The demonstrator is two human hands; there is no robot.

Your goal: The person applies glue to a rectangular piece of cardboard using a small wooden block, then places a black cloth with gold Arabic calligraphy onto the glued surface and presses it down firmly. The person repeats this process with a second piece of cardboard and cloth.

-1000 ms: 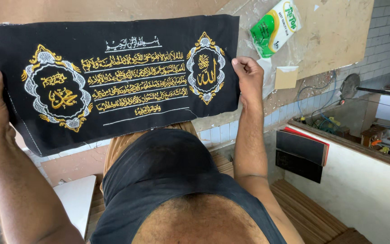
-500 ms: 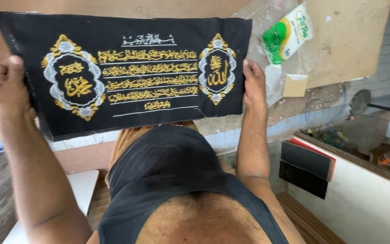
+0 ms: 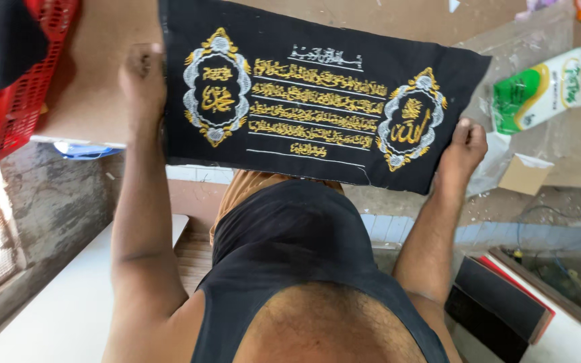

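1. The left hand (image 3: pixel 144 75) is clenched on the left edge of a black cloth (image 3: pixel 317 101) stitched in gold and silver.
2. The right hand (image 3: pixel 464 149) grips the cloth's lower right corner.
3. The cloth hangs stretched flat between both hands, out in front of the person's chest.
4. A red basket (image 3: pixel 25 87) sits just left of the left hand.
5. A green and white bag (image 3: pixel 539 91) lies up and right of the right hand, with a cardboard scrap (image 3: pixel 522 176) just beside that hand.
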